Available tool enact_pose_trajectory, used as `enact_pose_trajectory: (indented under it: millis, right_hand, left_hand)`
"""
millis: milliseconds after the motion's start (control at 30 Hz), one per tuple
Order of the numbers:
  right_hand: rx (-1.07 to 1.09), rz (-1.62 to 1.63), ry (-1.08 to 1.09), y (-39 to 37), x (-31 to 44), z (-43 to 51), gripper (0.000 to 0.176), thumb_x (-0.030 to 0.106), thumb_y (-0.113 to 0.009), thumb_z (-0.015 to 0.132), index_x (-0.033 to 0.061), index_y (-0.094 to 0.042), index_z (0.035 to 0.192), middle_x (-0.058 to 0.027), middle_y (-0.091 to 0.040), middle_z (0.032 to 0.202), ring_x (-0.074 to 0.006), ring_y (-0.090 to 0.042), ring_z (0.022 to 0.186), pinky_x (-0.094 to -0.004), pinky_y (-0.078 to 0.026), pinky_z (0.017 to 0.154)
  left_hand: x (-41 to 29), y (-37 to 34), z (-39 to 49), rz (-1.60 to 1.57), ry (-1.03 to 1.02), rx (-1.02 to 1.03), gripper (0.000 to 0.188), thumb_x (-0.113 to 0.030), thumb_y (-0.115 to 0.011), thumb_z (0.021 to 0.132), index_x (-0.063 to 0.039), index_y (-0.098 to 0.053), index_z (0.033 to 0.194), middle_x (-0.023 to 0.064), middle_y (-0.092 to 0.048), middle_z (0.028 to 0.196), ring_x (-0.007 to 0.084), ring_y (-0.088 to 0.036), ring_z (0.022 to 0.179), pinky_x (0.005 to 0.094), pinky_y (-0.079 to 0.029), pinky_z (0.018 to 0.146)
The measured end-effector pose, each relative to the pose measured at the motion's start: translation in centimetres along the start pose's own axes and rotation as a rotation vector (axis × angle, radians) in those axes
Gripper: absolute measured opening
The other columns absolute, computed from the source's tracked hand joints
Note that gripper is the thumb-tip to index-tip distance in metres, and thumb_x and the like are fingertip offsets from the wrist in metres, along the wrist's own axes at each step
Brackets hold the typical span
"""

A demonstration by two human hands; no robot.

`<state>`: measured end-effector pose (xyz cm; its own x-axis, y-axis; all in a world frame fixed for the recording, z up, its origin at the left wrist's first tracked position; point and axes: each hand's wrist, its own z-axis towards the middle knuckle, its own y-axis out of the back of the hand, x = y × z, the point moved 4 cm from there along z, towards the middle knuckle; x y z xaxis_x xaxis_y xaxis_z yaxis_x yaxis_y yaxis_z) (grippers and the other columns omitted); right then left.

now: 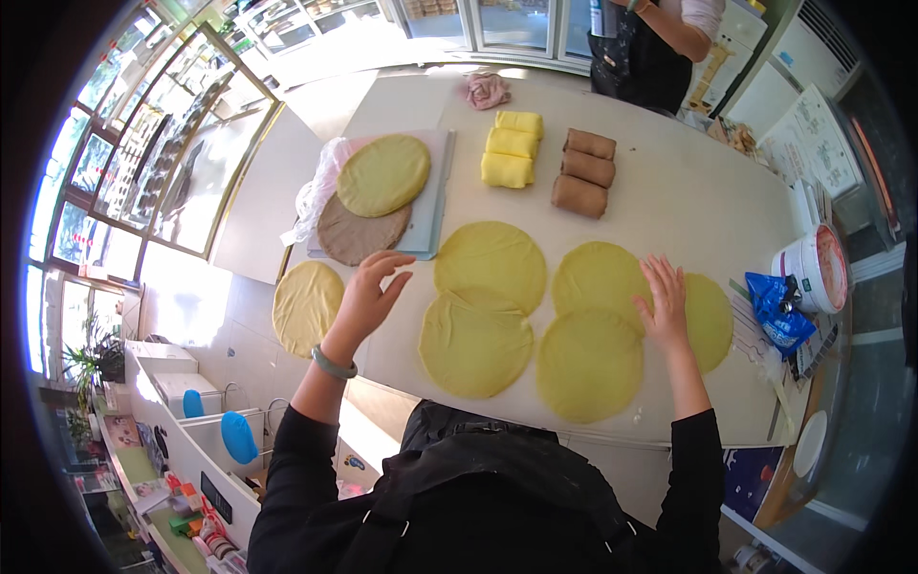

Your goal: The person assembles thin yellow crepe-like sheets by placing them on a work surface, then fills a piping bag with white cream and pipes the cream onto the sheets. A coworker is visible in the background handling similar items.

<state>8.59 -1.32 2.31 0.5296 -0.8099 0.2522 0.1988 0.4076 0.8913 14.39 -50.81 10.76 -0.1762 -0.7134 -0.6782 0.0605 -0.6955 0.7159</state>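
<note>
Several thin round yellow sheets lie on the pale table before me, some overlapping, with one yellow sheet (476, 351) near the front edge. My left hand (373, 287), a bangle on its wrist, hovers between the leftmost yellow sheet (307, 308) and the middle ones, holding nothing. Fingers apart, my right hand (663, 298) is over the right-hand sheets, nearest the rightmost yellow sheet (706, 323); whether it touches them I cannot tell. On a board at the left, a yellow round (384, 174) partly covers a brown round (358, 233).
Yellow folded rolls (510, 151) and brown folded rolls (584, 172) lie farther back, near a pink cloth (486, 91). A white tub (807, 269) and a blue packet (778, 312) stand at the right edge. Another person (638, 57) is at the table's far side.
</note>
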Motion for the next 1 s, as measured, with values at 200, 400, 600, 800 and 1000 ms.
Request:
enact_pose_trajectory:
  millis: [200, 400, 600, 800, 1000]
  right_hand:
    - [-0.029, 0.299, 0.194, -8.5, 17.6, 16.3, 0.034, 0.022, -0.074, 0.09, 0.0108, -0.067, 0.121, -0.0065, -0.068, 0.124, -0.0292, -0.06, 0.12, -0.0471, -0.037, 0.11]
    - [0.15, 0.512, 0.186, -19.7, 28.3, 29.2, 0.019, 0.015, -0.079, 0.082, 0.0121, -0.068, 0.096, -0.0032, -0.067, 0.102, -0.0271, -0.062, 0.1, -0.0409, -0.046, 0.089]
    - [0.108, 0.383, 0.305, -22.1, 29.7, 30.9, 0.018, 0.014, -0.081, 0.079, 0.0128, -0.067, 0.09, -0.0019, -0.063, 0.097, -0.0266, -0.061, 0.093, -0.0399, -0.047, 0.084]
    - [0.117, 0.397, 0.311, -21.4, 30.5, 31.3, 0.019, 0.017, -0.082, 0.079, 0.0128, -0.066, 0.088, -0.0026, -0.062, 0.097, -0.027, -0.06, 0.093, -0.0397, -0.047, 0.082]
    - [0.117, 0.372, 0.35, -22.2, 32.7, 31.3, 0.022, 0.019, -0.083, 0.078, 0.0112, -0.066, 0.089, -0.0037, -0.061, 0.095, -0.0272, -0.06, 0.09, -0.0395, -0.046, 0.081]
  left_hand:
    - [13.1, 8.2, 8.1, 0.227, -0.08, -0.018, 0.018, -0.012, -0.072, 0.09, -0.008, -0.074, 0.107, 0.0083, -0.069, 0.107, 0.0317, -0.064, 0.105, 0.0422, -0.051, 0.094]
    - [19.8, 6.2, 12.9, 0.185, -0.362, 0.178, 0.025, -0.009, -0.079, 0.078, -0.01, -0.067, 0.101, 0.0067, -0.064, 0.107, 0.0303, -0.06, 0.107, 0.0428, -0.049, 0.095]
    - [21.2, 6.0, 13.2, 0.145, -0.511, 0.157, 0.026, -0.012, -0.079, 0.077, -0.013, -0.064, 0.099, 0.0037, -0.06, 0.105, 0.0278, -0.059, 0.106, 0.0418, -0.048, 0.093]
    - [21.4, 6.7, 13.6, 0.135, -0.657, 0.147, 0.017, -0.014, -0.076, 0.08, -0.013, -0.063, 0.092, 0.0017, -0.061, 0.101, 0.0246, -0.06, 0.1, 0.0397, -0.05, 0.086]
    - [20.9, 6.3, 13.6, 0.309, -0.836, 0.153, 0.013, -0.013, -0.072, 0.084, -0.011, -0.061, 0.09, 0.0016, -0.061, 0.099, 0.0234, -0.061, 0.098, 0.0373, -0.051, 0.083]
